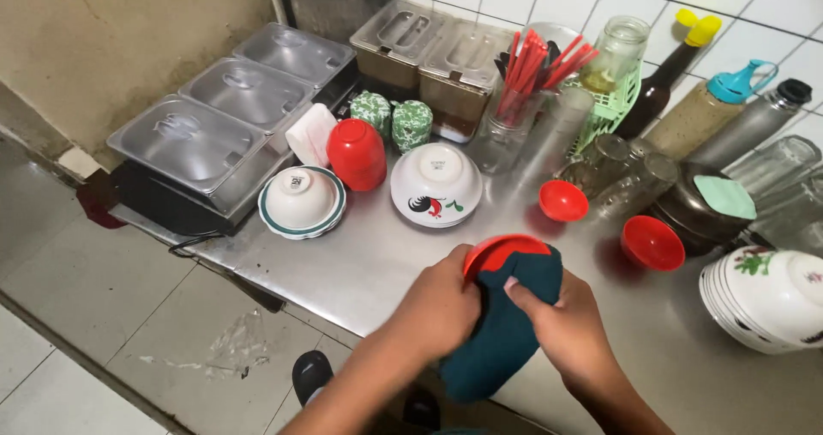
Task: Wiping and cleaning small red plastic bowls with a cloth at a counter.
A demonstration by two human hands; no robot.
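My left hand [437, 308] grips a small red bowl [495, 250] by its rim, just above the steel counter [377, 259]. My right hand [566, 325] presses a dark teal cloth [506, 332] against the bowl's inside; the cloth hangs down between both hands over the counter's front edge. Most of the bowl is hidden by the cloth and my fingers.
Two more small red bowls [563, 200] [651, 242] lie to the right. Upturned white bowls [435, 185] [301, 199], a red cup [357, 154], steel lidded pans [190, 140], red chopsticks in a jar [523, 84], glasses, bottles and a bowl stack [767, 298] crowd the back. Tiled floor lies at left.
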